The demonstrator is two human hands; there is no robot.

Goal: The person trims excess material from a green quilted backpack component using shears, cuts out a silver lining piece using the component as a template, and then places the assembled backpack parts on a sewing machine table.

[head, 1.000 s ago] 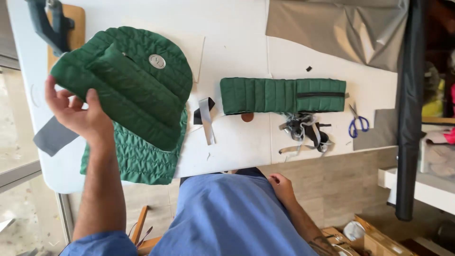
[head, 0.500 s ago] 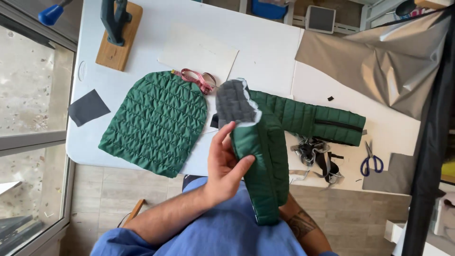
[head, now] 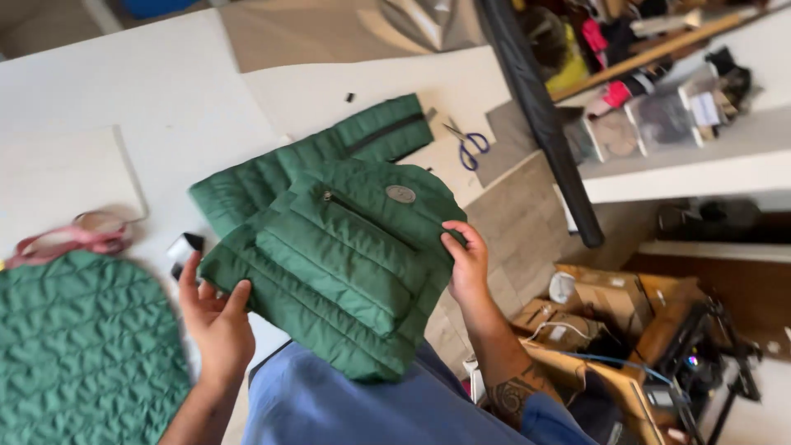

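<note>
Over the white tabletop [head: 124, 91], head view: both hands hold a green quilted bag panel w/ zip pocket [head: 346, 264] up at chest level. Left hand [head: 216, 317] fingers clasp its left edge, right hand [head: 465, 259] fingers grip the right edge. Behind it lies a green quilted strip [head: 313, 156]; blue-handled scissors [head: 470, 144] nearby.

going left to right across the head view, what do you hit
quilted green panel → pink straps → left hand → green quilted bag piece → right hand → blue-handled scissors → cardboard boxes
</note>
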